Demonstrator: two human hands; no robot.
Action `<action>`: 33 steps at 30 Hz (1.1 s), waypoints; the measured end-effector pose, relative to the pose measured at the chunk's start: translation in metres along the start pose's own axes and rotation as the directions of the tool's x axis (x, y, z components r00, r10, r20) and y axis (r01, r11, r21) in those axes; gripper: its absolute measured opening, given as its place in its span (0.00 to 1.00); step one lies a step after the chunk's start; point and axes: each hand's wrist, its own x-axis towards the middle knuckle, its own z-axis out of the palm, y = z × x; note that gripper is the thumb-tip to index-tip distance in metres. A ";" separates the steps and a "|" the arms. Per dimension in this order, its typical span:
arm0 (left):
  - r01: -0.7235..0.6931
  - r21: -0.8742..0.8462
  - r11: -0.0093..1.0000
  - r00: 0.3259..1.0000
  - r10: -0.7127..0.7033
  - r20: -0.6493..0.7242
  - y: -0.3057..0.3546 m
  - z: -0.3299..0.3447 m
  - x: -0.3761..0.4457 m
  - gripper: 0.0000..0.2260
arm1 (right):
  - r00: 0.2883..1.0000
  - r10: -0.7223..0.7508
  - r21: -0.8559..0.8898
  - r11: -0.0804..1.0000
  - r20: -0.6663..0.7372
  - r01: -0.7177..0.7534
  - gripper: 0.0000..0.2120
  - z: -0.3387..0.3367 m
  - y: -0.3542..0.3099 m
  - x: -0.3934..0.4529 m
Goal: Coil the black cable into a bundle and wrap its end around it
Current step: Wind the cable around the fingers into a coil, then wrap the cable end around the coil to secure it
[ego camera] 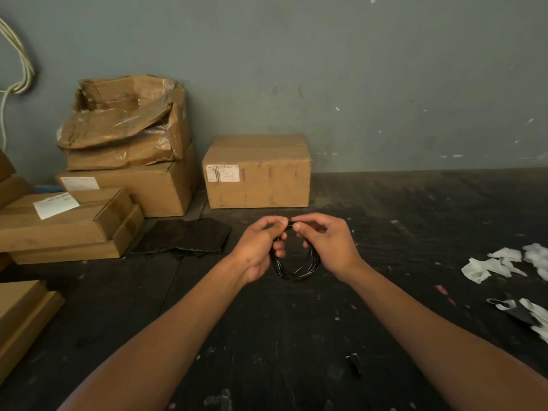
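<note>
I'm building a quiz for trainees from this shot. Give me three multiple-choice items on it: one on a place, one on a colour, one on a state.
1. Where is the sealed cardboard box?
A. Against the wall, beyond the hands
B. At the right edge
C. Under the forearms

2. What colour is the cable?
A. Red
B. Black
C. Yellow

3. How is the cable now?
A. Lying straight on the floor
B. Looped in a coil, held by both hands
C. Packed in a box

Answers:
1 A, it stands at the wall base.
2 B, the loops look black.
3 B, the left hand and right hand pinch the coil's top.
</note>
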 end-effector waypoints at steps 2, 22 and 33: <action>0.086 -0.028 0.996 0.995 -0.084 0.049 0.000 0.001 -0.002 0.06 | 1.000 0.012 0.021 1.000 -0.007 -0.012 0.06 -0.001 0.002 -0.003; 0.224 0.427 0.876 0.953 -0.288 0.091 -0.066 -0.004 0.000 0.13 | 0.857 0.516 -0.356 0.799 -0.008 -0.485 0.05 -0.053 0.081 -0.078; 0.176 0.464 0.868 0.979 -0.205 0.011 -0.105 -0.011 -0.002 0.13 | 0.611 0.781 -0.691 0.372 -0.127 -0.619 0.07 -0.051 0.161 -0.152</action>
